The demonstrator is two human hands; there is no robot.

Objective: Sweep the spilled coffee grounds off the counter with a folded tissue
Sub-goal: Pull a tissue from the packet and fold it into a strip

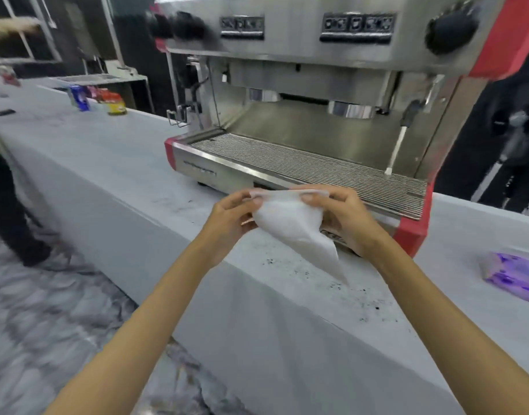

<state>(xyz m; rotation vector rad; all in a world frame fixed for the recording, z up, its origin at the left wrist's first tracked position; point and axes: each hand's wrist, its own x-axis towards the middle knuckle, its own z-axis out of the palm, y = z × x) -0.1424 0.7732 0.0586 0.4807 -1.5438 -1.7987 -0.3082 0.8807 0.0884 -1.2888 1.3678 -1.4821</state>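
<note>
A white tissue [293, 226] hangs in the air above the counter, folded into a rough triangle with its point down. My left hand [231, 223] pinches its upper left corner and my right hand [344, 217] pinches its upper right corner. Dark coffee grounds [344, 287] lie scattered on the pale grey counter [113, 163] right under the tissue's tip and toward the near edge. A fainter dark smudge of grounds [179, 205] lies further left on the counter.
A steel and red espresso machine [317, 121] stands on the counter just behind my hands. A purple tissue pack [514, 274] lies at the right. Cans and jars [98, 98] stand far left. Another person [6, 181] stands at the left.
</note>
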